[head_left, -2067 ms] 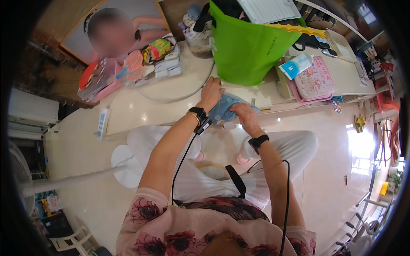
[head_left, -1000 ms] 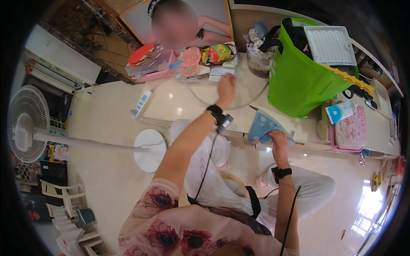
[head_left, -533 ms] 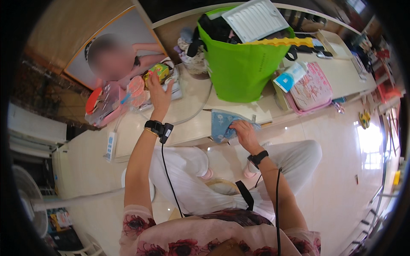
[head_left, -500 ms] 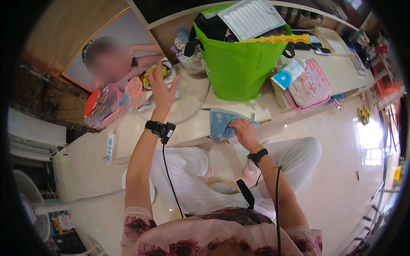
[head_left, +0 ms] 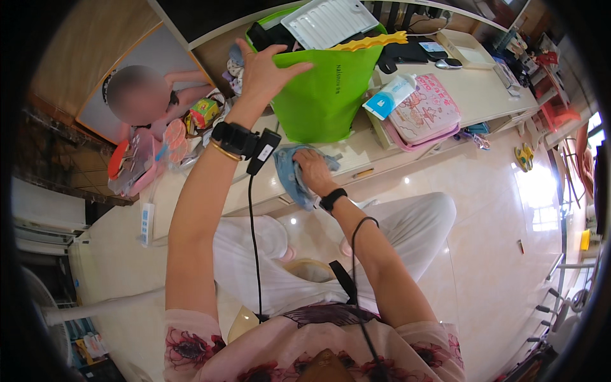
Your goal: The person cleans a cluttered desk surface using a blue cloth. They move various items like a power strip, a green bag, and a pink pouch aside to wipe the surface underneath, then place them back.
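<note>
My left hand [head_left: 262,71] is raised at the left side of a tall green bag [head_left: 324,95], its fingers and thumb spread with nothing between them. Whether the fingertips touch the bag's rim I cannot tell. A white ridged tray [head_left: 328,24] and a yellow wavy-edged strip [head_left: 369,42] lie across the bag's top, over dark items. At the front edge of the white tabletop [head_left: 261,130], my right hand [head_left: 314,173] is closed on a crumpled blue cloth [head_left: 289,175], which partly hangs over the edge.
Right of the bag are a pink patterned case [head_left: 425,111] and a white-and-blue packet [head_left: 389,97]. A pink basket [head_left: 141,167] and a colourful box [head_left: 203,113] stand at the left, before a framed picture [head_left: 143,95]. A power strip [head_left: 147,224] lies at the left edge.
My left hand has moved from the small items at the left up to the green bag. My right hand has shifted forward with the blue cloth, which is now more bunched. The view has shifted.
</note>
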Demonstrator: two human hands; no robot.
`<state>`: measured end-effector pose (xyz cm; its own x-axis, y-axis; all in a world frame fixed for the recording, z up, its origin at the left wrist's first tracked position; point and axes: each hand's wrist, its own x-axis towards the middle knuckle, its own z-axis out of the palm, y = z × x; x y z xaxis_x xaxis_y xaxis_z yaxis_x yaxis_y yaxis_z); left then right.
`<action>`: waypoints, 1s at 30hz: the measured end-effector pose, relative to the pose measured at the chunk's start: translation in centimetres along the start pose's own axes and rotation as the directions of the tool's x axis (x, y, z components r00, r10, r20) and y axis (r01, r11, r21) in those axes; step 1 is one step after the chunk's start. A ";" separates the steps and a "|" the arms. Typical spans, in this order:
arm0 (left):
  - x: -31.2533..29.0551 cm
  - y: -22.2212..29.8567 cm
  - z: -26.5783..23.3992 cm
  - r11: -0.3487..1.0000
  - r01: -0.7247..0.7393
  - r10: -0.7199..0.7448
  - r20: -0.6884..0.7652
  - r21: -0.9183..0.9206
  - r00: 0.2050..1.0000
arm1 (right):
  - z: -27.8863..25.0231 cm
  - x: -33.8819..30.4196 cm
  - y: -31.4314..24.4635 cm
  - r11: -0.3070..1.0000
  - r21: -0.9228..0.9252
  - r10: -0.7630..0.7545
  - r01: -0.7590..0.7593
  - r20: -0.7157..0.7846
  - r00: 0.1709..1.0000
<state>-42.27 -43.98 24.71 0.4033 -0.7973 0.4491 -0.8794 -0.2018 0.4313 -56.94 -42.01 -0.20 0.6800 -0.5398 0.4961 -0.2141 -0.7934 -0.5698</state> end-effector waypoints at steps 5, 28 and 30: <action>-0.2 -0.9 -2.3 0.998 -0.055 0.046 0.245 0.028 0.968 | -1.7 -0.9 0.8 0.987 -0.076 0.139 -0.144 -0.070 0.988; -6.9 -9.0 8.3 0.761 0.068 0.029 0.138 -0.645 0.990 | -27.0 22.8 7.0 0.725 0.294 0.557 -0.623 0.281 0.781; -6.9 -8.8 10.3 0.772 0.077 -0.049 0.061 -0.631 0.997 | -26.7 24.1 7.1 0.896 -0.304 0.402 -0.324 0.241 0.884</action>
<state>-39.97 -42.54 9.72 0.4295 -0.8198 0.3788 -0.4883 0.1421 0.8611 -60.83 -68.14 25.22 0.6837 -0.7279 0.0517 -0.6254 -0.6211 -0.4724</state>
